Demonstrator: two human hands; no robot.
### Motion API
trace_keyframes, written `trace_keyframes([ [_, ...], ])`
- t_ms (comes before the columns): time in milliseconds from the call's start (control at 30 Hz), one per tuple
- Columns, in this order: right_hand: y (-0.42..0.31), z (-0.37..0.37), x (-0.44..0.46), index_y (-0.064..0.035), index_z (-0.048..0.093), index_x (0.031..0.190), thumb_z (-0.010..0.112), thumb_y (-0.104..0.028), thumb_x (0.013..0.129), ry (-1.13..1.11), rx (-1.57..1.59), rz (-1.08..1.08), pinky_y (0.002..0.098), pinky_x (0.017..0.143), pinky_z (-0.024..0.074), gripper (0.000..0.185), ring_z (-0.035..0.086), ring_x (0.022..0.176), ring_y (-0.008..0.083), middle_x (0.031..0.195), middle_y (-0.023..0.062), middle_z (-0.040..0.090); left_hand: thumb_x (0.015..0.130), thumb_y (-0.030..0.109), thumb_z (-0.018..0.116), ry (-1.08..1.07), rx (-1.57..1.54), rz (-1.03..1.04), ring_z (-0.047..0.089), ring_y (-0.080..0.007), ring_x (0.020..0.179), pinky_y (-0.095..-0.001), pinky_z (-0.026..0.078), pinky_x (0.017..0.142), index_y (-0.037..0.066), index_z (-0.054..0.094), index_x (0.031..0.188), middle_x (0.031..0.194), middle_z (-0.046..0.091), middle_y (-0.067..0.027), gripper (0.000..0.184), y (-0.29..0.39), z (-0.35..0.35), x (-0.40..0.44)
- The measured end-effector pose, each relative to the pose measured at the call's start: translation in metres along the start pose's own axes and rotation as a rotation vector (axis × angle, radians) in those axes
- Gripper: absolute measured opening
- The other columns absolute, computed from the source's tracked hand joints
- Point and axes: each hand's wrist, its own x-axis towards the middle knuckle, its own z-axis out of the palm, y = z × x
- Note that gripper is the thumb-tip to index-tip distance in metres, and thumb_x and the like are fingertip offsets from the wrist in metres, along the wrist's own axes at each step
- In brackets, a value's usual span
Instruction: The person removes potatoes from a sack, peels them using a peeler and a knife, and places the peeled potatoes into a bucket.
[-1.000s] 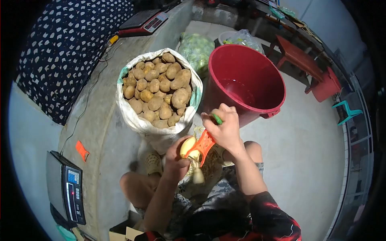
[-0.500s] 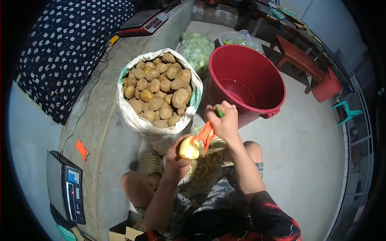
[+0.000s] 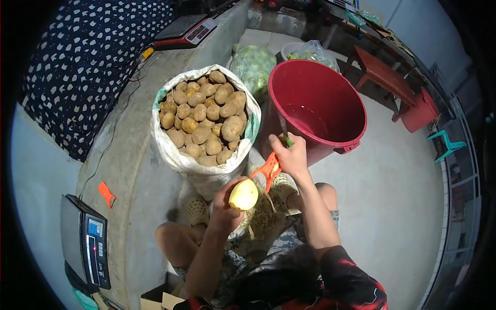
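Note:
My left hand [image 3: 226, 207] is closed around a potato [image 3: 243, 195], whose visible side is pale yellow and peeled. Gripped in my right hand [image 3: 292, 156] is an orange peeler [image 3: 267, 169], its head just right of the potato and apart from it. A green-handled tool [image 3: 285, 140], with what looks like a thin blade pointing up, sticks out of the same fist; the fingers hide most of it. Below both hands, potato peelings [image 3: 261, 217] lie heaped between my legs. Ahead on the left stands a white sack [image 3: 178, 161] full of unpeeled potatoes [image 3: 200, 111].
A large red tub [image 3: 318, 150] with a little liquid in it stands ahead right. Behind are a bag of green vegetables [image 3: 253, 64] and a red bench [image 3: 385, 75]. Along the left ledge are another orange peeler [image 3: 107, 194], a black scale [image 3: 85, 243] and a red scale [image 3: 186, 32].
My right hand has drawn the peeler slightly away from the potato. A strip of peel hangs below the peeler now. The potato has turned a little in my left hand.

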Motion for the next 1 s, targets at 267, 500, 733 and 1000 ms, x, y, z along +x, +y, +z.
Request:
trace_keyframes([
  [267,0.014,-0.008,0.006,0.0025,0.059,0.062,0.071,-0.025,0.079,0.084,-0.316,-0.276,0.0424,0.053,0.0331,0.034,0.044,0.052,0.0314,0.056,0.0157,0.045,0.056,0.010,0.089,-0.089,0.067,-0.070,0.060,-0.0185,0.111,-0.0320,0.049,0.098,-0.006,0.045,0.136,0.122,0.060,-0.0082,0.093,0.011,0.011,0.000],
  [500,-0.027,-0.014,-0.011,0.0039,0.061,0.068,0.072,-0.026,0.082,-0.138,-0.169,-0.283,0.0432,0.052,0.0348,0.034,0.047,0.053,0.0331,0.058,0.0182,0.048,0.051,0.007,0.095,-0.016,0.167,-0.075,0.062,-0.0172,0.105,-0.0310,0.052,0.091,-0.005,0.045,0.136,0.119,0.061,-0.0091,0.100,0.014,0.016,0.002],
  [733,0.018,-0.020,0.010,0.0046,0.059,0.064,0.071,-0.027,0.083,-0.048,-0.142,-0.009,0.0421,0.052,0.0331,0.039,0.044,0.050,0.0288,0.055,0.0177,0.048,0.056,0.027,0.095,-0.082,0.042,-0.094,0.058,-0.0152,0.111,-0.0298,0.048,0.095,-0.006,0.042,0.139,0.124,0.058,-0.0062,0.104,0.016,0.018,-0.005],
  [1000,-0.020,-0.012,-0.008,0.0052,0.056,0.063,0.073,-0.027,0.082,-0.092,-0.105,-0.068,0.0424,0.052,0.0318,0.041,0.042,0.051,0.0277,0.058,0.0157,0.046,0.059,0.000,0.075,-0.022,0.065,-0.018,0.058,-0.0186,0.113,-0.0312,0.047,0.098,-0.005,0.043,0.139,0.124,0.058,-0.0092,0.087,0.005,-0.003,0.003],
])
